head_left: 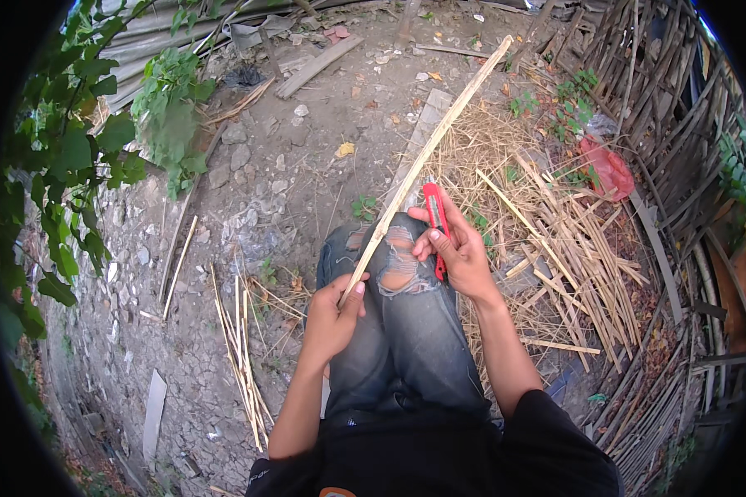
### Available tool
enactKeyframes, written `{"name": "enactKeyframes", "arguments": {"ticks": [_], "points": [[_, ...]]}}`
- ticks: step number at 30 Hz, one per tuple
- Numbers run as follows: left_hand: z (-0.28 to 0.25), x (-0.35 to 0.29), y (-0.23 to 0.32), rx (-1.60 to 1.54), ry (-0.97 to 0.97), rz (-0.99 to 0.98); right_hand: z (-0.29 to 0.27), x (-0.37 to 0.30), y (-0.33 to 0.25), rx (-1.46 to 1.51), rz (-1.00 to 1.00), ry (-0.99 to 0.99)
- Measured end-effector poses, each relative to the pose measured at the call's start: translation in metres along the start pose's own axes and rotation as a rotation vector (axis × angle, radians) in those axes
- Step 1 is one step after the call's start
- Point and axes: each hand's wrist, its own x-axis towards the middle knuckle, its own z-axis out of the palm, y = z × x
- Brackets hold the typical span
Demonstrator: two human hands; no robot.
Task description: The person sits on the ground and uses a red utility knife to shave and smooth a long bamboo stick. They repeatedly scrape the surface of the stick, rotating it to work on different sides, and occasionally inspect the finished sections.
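Observation:
My left hand (333,316) is closed round the near end of a long pale strip of split wood or bamboo (427,153). From there the strip slants up across my knee toward the far right, widening to a ragged far end. In my right hand (462,248) is a red utility knife (435,217), held upright between thumb and fingers beside my right knee. The knife stands apart from the strip, just to its right. Whether its blade is out is too small to tell. Ripped jeans (398,340) cover my legs beneath both hands.
A pile of pale strips (584,265) and straw-like shavings (493,149) lies on the right. Several thin sticks (244,364) rest on the left. A red plastic bag (607,170) sits near a stick fence (667,74). Boards (319,66) and leafy branches (75,149) are farther off.

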Motion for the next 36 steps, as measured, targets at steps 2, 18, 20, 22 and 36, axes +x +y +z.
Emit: {"name": "enactKeyframes", "arguments": {"ticks": [2,18,20,22,36], "points": [[0.0,-0.001,-0.001,-0.006,-0.002,-0.003,0.002,-0.001,-0.002,0.01,0.01,0.006],[0.0,-0.001,-0.007,-0.014,-0.002,-0.011,-0.022,-0.001,0.004,0.404,0.045,-0.024],[0.0,-0.001,-0.006,-0.026,-0.007,-0.02,-0.02,-0.002,0.001,0.377,0.06,-0.008],[-0.001,-0.001,-0.006,-0.024,-0.009,-0.027,-0.013,-0.004,-0.003,0.291,0.064,0.016],[0.0,-0.001,-0.004,-0.001,-0.001,-0.038,-0.017,-0.006,0.004,0.257,-0.032,0.002]]}}
